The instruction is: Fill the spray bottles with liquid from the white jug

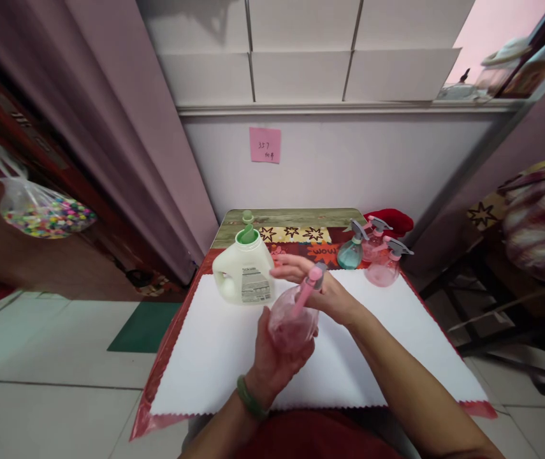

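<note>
A pink, see-through spray bottle [291,322] sits in my left hand [276,357], whose fingers wrap round its lower body. The bottle leans, its pink and grey spray head [313,280] pointing up and to the right. Beside that head is my right hand [324,293], with fingers stretched out to the left; part of it is hidden behind the bottle, so I cannot tell if it touches. Just left of my hands stands a white refill jug [246,274] with a handle, a printed label and a green spout in its uncapped mouth.
At the table's back right stand a teal spray bottle [350,253] and two more pink spray bottles [382,273]. A green cap [248,217] lies near the back edge. White cloth [205,357] covers the table's front. A wall with a pink note [265,145] rises behind.
</note>
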Available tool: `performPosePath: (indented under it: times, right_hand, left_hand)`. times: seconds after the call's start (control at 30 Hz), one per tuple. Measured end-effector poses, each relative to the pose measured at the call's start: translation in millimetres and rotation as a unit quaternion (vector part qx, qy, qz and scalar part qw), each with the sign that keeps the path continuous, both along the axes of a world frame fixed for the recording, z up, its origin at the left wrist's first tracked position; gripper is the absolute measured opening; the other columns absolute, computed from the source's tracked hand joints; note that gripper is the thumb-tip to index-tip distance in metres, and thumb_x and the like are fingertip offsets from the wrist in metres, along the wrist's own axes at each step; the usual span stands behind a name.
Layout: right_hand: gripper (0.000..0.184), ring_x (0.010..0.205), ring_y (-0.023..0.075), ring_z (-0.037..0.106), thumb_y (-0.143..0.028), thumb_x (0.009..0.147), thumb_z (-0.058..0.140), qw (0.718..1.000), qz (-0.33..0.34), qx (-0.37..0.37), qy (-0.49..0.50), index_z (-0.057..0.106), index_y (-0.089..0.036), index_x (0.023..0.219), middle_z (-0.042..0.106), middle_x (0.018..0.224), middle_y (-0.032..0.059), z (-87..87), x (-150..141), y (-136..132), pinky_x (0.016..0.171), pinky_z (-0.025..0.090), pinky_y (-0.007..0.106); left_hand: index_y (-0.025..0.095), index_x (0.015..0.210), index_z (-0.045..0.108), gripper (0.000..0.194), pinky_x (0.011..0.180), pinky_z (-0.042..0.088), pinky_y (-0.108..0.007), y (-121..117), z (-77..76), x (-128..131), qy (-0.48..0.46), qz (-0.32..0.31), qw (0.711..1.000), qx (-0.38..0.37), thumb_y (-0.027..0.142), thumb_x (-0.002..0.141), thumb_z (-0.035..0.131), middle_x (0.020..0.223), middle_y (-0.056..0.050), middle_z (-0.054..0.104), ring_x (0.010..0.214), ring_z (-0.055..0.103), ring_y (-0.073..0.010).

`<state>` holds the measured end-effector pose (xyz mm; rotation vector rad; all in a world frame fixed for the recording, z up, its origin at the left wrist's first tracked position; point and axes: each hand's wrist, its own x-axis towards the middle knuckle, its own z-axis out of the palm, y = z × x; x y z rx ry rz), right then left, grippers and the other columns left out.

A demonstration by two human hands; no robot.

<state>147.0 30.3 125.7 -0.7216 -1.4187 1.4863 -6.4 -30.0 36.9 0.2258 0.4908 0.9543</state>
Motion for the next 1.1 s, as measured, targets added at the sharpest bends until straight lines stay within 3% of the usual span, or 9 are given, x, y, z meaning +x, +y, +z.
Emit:
performPosePath:
  times: [0.13,0.23,0.33,0.43,0.5,0.57,0.67,0.9,1.1]
  right_hand:
    - [0.048,0.096,0.0286,0.072,-0.043,0.063,0.093,0.973,-0.215,-0.077,0.029,0.075,-0.021,0.101,0.078,0.094,0.0063,-17.0,-18,-5,0.087,0.057,0.043]
    - [0.037,0.1,0.0287,0.071,-0.048,0.071,0.088,0.962,-0.261,-0.06,0.055,0.078,-0.02,0.093,0.079,0.094,0.0069,-23.2,-31,-11,0.094,0.054,0.044]
    - [0.035,0.104,0.0296,0.071,-0.048,0.072,0.088,0.953,-0.289,-0.052,0.072,0.08,-0.02,0.09,0.08,0.099,0.0083,-24.8,-37,-13,0.1,0.051,0.046]
    - [0.032,0.106,0.0305,0.071,-0.047,0.074,0.087,0.962,-0.264,-0.032,0.069,0.081,-0.021,0.091,0.08,0.1,0.0091,-22.7,-36,-12,0.103,0.05,0.047]
    - [0.033,0.105,0.0311,0.072,-0.049,0.076,0.085,0.979,-0.19,-0.014,0.07,0.082,-0.022,0.094,0.08,0.101,0.0089,-18.8,-32,-10,0.099,0.052,0.047]
    - [0.037,0.103,0.0322,0.073,-0.052,0.075,0.085,0.994,-0.083,-0.01,0.069,0.082,-0.024,0.098,0.08,0.1,0.0086,-13.9,-27,-8,0.094,0.055,0.048]
    - [0.045,0.104,0.0335,0.073,-0.059,0.075,0.082,0.998,0.021,-0.007,0.065,0.081,-0.025,0.105,0.08,0.1,0.0082,-9.4,-22,-7,0.094,0.056,0.049]
    - [0.046,0.116,0.0332,0.069,-0.064,0.084,0.072,0.997,-0.009,0.033,0.073,0.078,-0.028,0.112,0.078,0.115,0.0076,-12.4,-23,-8,0.095,0.055,0.046]
    - [0.062,0.113,0.0302,0.069,-0.063,0.066,0.087,0.989,-0.046,-0.054,0.13,0.074,-0.027,0.115,0.076,0.117,0.0073,-18.0,-29,-9,0.095,0.054,0.042]
  left_hand:
    - [0.026,0.138,0.061,0.061,0.098,0.056,-0.045,-3,5.0,-2,0.047,0.118,0.988,0.091,0.047,0.083,0.075,0.14,-0.01,0.064,0.124,0.063,-0.0307]
    - [0.03,0.142,0.055,0.07,0.113,0.045,-0.053,-3,13.8,-1,0.075,0.145,0.971,0.175,0.035,0.077,0.081,0.16,-0.008,0.047,0.144,0.047,-0.0341]
    - [0.032,0.144,0.051,0.08,0.115,0.042,-0.053,-4,16.2,0,0.1,0.165,0.961,0.2,0.029,0.072,0.084,0.161,-0.008,0.045,0.146,0.044,-0.0337]
    - [0.028,0.138,0.058,0.07,0.104,0.051,-0.048,-3,8.7,-4,0.085,0.143,0.971,0.172,0.043,0.074,0.082,0.148,-0.01,0.058,0.131,0.059,-0.0325]
    - [0.019,0.125,0.067,0.066,0.08,0.059,-0.041,0,1.8,-8,0.041,0.074,0.987,0.134,0.064,0.078,0.071,0.122,-0.014,0.072,0.098,0.071,-0.0292]
    - [0.012,0.113,0.071,0.079,0.052,0.051,-0.032,2,-3.2,-12,-0.01,-0.015,0.995,0.096,0.082,0.079,0.056,0.095,-0.015,0.075,0.062,0.067,-0.0217]
    - [0.011,0.106,0.072,0.091,0.034,0.031,-0.025,6,-4.9,-16,-0.048,-0.112,0.991,0.062,0.093,0.073,0.049,0.081,-0.013,0.073,0.041,0.055,-0.015]
    - [0.014,0.104,0.072,0.093,0.036,0.024,-0.021,8,0.6,-24,-0.021,-0.173,0.985,0.004,0.096,0.07,0.046,0.075,-0.011,0.072,0.04,0.05,-0.0121]
    - [0.015,0.114,0.072,0.083,0.062,0.05,-0.031,3,2.3,-21,-0.004,-0.032,0.998,0.062,0.086,0.072,0.063,0.101,-0.015,0.075,0.078,0.069,-0.0234]
